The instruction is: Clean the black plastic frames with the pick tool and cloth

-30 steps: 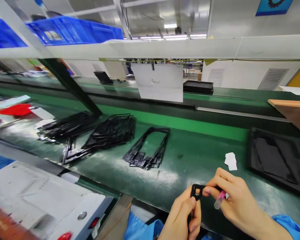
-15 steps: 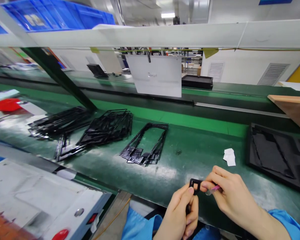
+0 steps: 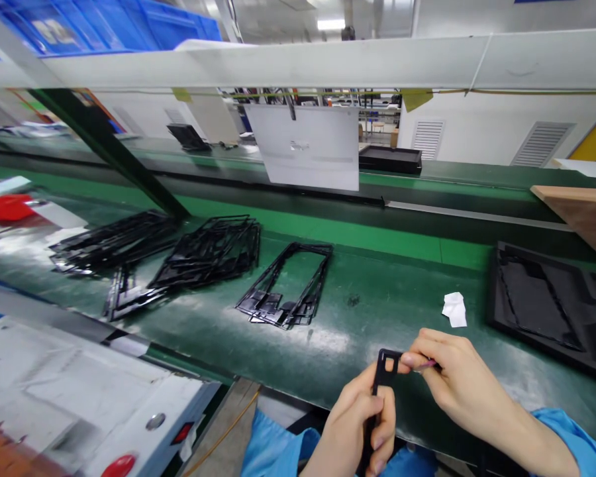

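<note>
My left hand (image 3: 353, 419) is closed around a black plastic frame part (image 3: 384, 376), which has a square opening near its top end. The lower length of the part runs down behind my fingers. My right hand (image 3: 457, 372) is pinched around a thin pink tool (image 3: 430, 364); its exact kind is unclear. The right fingertips are right beside the square opening, at the part's right edge. Both hands are over the near edge of the green work surface (image 3: 377, 305).
Ahead lie a few thin black frames (image 3: 312, 311), with larger piles of black frames (image 3: 213, 252) to the left. A white paper scrap (image 3: 455, 309) is near a black foam tray (image 3: 494, 291) at right. A white machine (image 3: 104, 397) occupies the lower left.
The black part has tilted so more of its length shows below the opening. My left thumb has shifted lower, and the pink tool is turned so less of it shows.
</note>
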`<state>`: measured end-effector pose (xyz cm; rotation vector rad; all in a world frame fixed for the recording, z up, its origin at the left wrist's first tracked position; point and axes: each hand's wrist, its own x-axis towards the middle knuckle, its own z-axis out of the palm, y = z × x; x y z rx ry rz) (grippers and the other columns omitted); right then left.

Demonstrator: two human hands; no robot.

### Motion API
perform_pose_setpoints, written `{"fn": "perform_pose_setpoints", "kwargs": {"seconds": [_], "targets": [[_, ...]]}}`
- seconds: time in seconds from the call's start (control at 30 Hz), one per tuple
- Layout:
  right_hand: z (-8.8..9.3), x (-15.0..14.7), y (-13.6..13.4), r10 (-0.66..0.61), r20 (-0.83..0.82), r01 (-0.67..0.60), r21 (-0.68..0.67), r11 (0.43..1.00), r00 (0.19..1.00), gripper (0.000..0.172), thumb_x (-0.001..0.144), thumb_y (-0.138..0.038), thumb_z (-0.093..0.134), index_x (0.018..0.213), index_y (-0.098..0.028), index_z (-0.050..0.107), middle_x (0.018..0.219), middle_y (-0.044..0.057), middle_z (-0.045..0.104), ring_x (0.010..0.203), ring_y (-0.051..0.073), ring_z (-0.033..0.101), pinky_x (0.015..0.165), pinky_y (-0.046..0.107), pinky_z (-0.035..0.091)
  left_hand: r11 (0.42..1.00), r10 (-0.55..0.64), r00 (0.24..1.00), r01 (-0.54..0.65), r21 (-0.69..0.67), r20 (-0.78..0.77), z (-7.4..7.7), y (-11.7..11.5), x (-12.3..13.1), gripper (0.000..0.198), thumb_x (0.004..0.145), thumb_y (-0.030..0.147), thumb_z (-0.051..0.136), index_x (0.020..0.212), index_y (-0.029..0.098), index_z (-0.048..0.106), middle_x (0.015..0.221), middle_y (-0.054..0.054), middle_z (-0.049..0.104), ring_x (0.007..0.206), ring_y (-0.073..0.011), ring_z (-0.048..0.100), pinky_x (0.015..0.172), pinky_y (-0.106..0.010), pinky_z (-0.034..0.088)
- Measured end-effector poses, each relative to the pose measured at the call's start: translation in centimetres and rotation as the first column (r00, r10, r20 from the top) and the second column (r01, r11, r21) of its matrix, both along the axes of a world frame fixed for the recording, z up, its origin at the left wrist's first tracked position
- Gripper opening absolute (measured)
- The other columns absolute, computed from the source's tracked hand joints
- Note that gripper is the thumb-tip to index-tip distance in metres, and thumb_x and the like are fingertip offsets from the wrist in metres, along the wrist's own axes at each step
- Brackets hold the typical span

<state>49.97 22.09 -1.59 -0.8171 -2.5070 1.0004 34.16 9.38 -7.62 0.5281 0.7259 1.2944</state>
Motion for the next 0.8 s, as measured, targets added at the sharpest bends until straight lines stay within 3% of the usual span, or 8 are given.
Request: {"fn": "perform_pose_setpoints", "kwargs": {"seconds": [0.17,0.27,0.37,0.5,0.57,0.67,0.7,0.8], "targets": [[-0.7,-0.4,2.7,-0.061,0.066,0.060,0.009,0.998,0.996,0.040,0.108,-0.034,0.048,0.075,-0.022,0.066,0.075,0.001,0.067,0.069,0.018,0.061,0.068,0.031,0.040,0.998,0.039,0.986,-0.031,0.055,-0.165,-2.2,-0.5,-1.3,0.070,0.096,0.058,0.060,0.147,0.010,0.055,0.069,-0.004,0.070,0.051,-0.0129,0.058,0.053,-0.023,0.049],[-1.8,-0.5,4.5,-0.106,0.110,0.107,0.001,0.994,0.988,0.044,0.107,-0.040,0.048,0.072,-0.021,0.068,0.066,0.001,0.062,0.064,0.018,0.057,0.064,0.031,0.036,1.000,0.001,0.977,0.004,0.023,-0.212,-3.3,-1.9,-2.6,0.077,0.097,0.068,0.052,0.143,0.007,0.058,0.069,-0.007,0.071,0.052,-0.0149,0.057,0.055,-0.026,0.046],[-3.1,-0.7,5.4,-0.128,0.124,0.131,-0.014,0.991,0.984,0.045,0.106,-0.042,0.049,0.072,-0.021,0.071,0.060,0.000,0.060,0.058,0.018,0.055,0.061,0.031,0.034,1.000,-0.015,0.951,0.012,-0.012,-0.309,-3.7,-3.2,-3.2,0.074,0.100,0.066,0.048,0.145,0.008,0.057,0.066,-0.004,0.068,0.054,-0.0142,0.051,0.058,-0.027,0.041],[-4.4,-1.2,6.1,-0.106,0.123,0.109,-0.016,0.994,0.987,0.046,0.106,-0.045,0.048,0.074,-0.022,0.073,0.060,0.000,0.063,0.057,0.018,0.059,0.059,0.030,0.038,0.998,0.060,0.783,-0.046,0.038,-0.619,-4.0,-3.7,-3.3,0.059,0.105,0.058,0.049,0.142,0.013,0.057,0.065,0.001,0.060,0.063,-0.0148,0.049,0.071,-0.028,0.040],[-4.3,-0.9,7.5,-0.120,0.097,0.119,0.025,0.993,0.988,0.041,0.105,-0.042,0.047,0.084,-0.022,0.075,0.076,0.002,0.073,0.072,0.020,0.067,0.068,0.030,0.045,0.993,0.112,0.666,-0.096,0.064,-0.737,-4.8,-3.4,-4.0,0.054,0.107,0.057,0.046,0.137,0.015,0.059,0.067,0.003,0.057,0.066,-0.0152,0.051,0.074,-0.029,0.040],[-3.2,0.8,10.6,-0.268,0.034,0.260,0.145,0.955,0.963,0.038,0.107,-0.035,0.039,0.104,-0.020,0.073,0.110,0.008,0.076,0.103,0.022,0.070,0.088,0.032,0.049,0.963,0.226,0.520,-0.246,0.109,-0.824,-6.7,-2.6,-6.2,0.051,0.104,0.062,0.048,0.124,0.018,0.064,0.063,0.004,0.055,0.061,-0.0153,0.050,0.065,-0.027,0.038],[-2.9,1.7,11.6,-0.329,0.021,0.320,0.182,0.930,0.944,0.039,0.108,-0.034,0.035,0.107,-0.019,0.072,0.113,0.009,0.076,0.104,0.022,0.069,0.089,0.032,0.049,0.946,0.260,0.477,-0.298,0.124,-0.840,-7.4,-2.2,-7.0,0.051,0.101,0.065,0.052,0.117,0.019,0.066,0.059,0.005,0.053,0.057,-0.0148,0.048,0.061,-0.027,0.036],[-3.2,4.6,13.5,-0.466,0.040,0.441,0.259,0.859,0.884,0.037,0.110,-0.038,0.040,0.099,-0.019,0.069,0.098,0.007,0.075,0.089,0.020,0.069,0.081,0.032,0.051,0.925,0.316,0.457,-0.343,0.164,-0.831,-9.3,-1.1,-9.2,0.050,0.095,0.069,0.058,0.097,0.020,0.067,0.051,0.008,0.046,0.049,-0.0133,0.042,0.054,-0.026,0.031]]}}
